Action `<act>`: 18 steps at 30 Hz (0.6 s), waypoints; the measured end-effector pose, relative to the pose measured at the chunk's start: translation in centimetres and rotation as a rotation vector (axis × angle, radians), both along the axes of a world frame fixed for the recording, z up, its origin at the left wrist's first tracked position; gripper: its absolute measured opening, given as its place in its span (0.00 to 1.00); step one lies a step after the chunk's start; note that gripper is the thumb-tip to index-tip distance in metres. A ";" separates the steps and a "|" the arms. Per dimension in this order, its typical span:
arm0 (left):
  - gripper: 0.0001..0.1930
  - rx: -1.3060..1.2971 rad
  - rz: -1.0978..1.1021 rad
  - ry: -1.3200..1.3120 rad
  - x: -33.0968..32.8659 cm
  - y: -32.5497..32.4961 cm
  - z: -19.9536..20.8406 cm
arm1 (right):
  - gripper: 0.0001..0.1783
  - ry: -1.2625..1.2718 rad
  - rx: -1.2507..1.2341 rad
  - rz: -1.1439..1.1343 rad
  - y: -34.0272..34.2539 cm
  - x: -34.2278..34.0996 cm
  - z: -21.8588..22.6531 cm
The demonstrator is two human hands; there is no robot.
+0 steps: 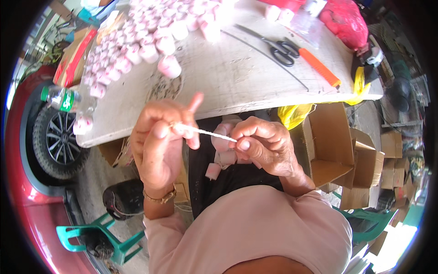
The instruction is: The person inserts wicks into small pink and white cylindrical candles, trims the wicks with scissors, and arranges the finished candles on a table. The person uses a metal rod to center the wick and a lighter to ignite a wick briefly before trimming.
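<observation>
A thin white cord (211, 133) is stretched between my hands above my lap, sloping slightly down to the right. My left hand (159, 144) pinches its left end between thumb and fingers, with one finger pointing up and away. Thumb and forefinger of my right hand (267, 148) are closed on the other end. Below, several short pink-and-white cylinders (212, 171) lie on my dark-clothed lap, partly hidden by my right hand. Many more such cylinders (148, 52) stand crowded on the far left of the white table (219, 82); one (169, 67) sits apart near a dark, scuffed patch.
Black scissors (278, 48), an orange-handled cutter (319, 68) and a thin dark rod (273, 58) lie on the table. A red plastic bag (344, 23) is at the back right. Open cardboard boxes (331, 137) stand right, a green chair (102, 237) and red car (34, 196) left.
</observation>
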State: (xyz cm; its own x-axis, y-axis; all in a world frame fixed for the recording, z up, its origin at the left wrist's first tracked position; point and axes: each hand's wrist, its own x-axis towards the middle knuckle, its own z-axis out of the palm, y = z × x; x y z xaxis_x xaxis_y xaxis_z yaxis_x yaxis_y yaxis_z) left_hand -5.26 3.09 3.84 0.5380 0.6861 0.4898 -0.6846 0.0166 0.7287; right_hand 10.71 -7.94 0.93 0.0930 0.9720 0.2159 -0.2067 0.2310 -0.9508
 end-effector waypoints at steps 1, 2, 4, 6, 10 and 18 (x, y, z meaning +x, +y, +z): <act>0.14 -0.004 -0.014 0.109 0.1 0.0 -0.7 | 0.06 0.056 -0.004 -0.039 0.0 0.0 0.0; 0.17 -0.039 0.045 0.213 0.5 -1.1 -1.5 | 0.06 0.048 -0.043 -0.069 -0.1 0.0 -0.1; 0.22 0.090 0.054 0.405 0.9 -1.9 -2.6 | 0.06 -0.014 -0.075 -0.100 -0.2 -0.2 -0.4; 0.16 0.165 0.097 0.544 1.1 -2.6 -3.2 | 0.04 -0.277 0.027 -0.168 0.0 -0.3 -0.6; 0.07 0.415 0.198 0.598 0.9 -1.6 -3.0 | 0.03 -0.373 0.022 -0.190 -0.4 0.6 -0.6; 0.06 0.254 0.170 0.484 1.6 -1.2 -3.5 | 0.05 -0.368 -0.053 -0.097 -2.9 3.1 -2.2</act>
State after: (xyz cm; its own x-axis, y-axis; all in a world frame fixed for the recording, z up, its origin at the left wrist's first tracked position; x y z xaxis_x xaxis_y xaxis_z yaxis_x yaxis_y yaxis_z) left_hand -3.70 1.86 0.33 0.6341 0.6757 0.3760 -0.2495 -0.2814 0.9266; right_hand 13.82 -10.80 -1.29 0.1106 0.9732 0.2018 0.1709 0.1814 -0.9684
